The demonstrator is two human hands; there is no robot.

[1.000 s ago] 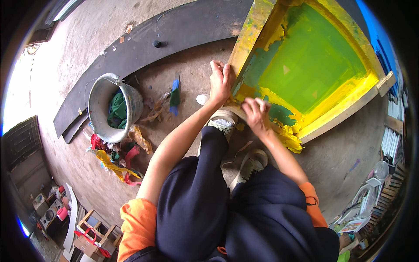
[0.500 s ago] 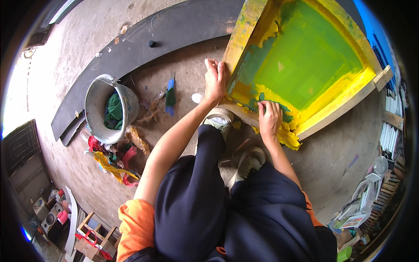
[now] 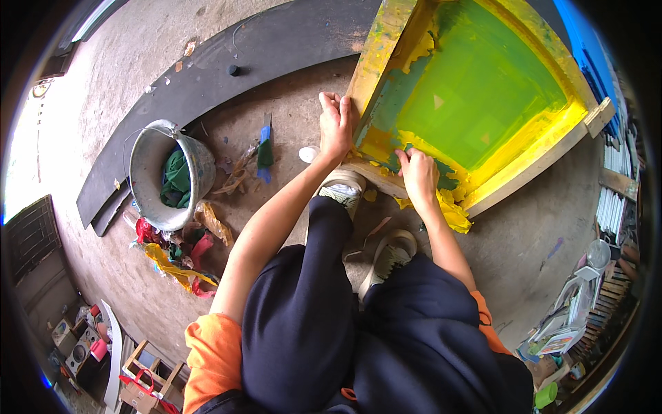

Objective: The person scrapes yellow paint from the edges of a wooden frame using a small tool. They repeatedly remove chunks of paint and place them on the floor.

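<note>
a large wooden screen-printing frame [image 3: 476, 103], smeared with yellow and green, is being shown in the upper right of the frame, lying tilted on a bare concrete floor [image 3: 289, 110]. the frame's near left edge is being gripped by the left hand [image 3: 336, 127], seen at upper centre; its fingers are being curled over the wooden rail, closed on it. the right hand [image 3: 418, 176], just right of centre, is being pressed down on the screen's near corner, fingers held together over the green and yellow residue; whether anything is being pinched under it cannot be told. a crumpled yellow scrap [image 3: 452, 210] is being shown lying just beside the right wrist, against the frame's lower edge.

dark trousers, orange sleeves and two pale shoes are being seen filling the lower centre, one shoe touching the frame's near rail.

in the left of the frame a metal bucket [image 3: 148, 172] is being shown holding a green cloth [image 3: 176, 181]. coloured rags [image 3: 176, 259] are being seen piled just below it. a blue-handled scraper [image 3: 265, 146] is being shown lying between the bucket and the left hand. a long dark curved board [image 3: 227, 65] is being seen running across the upper left.
</note>
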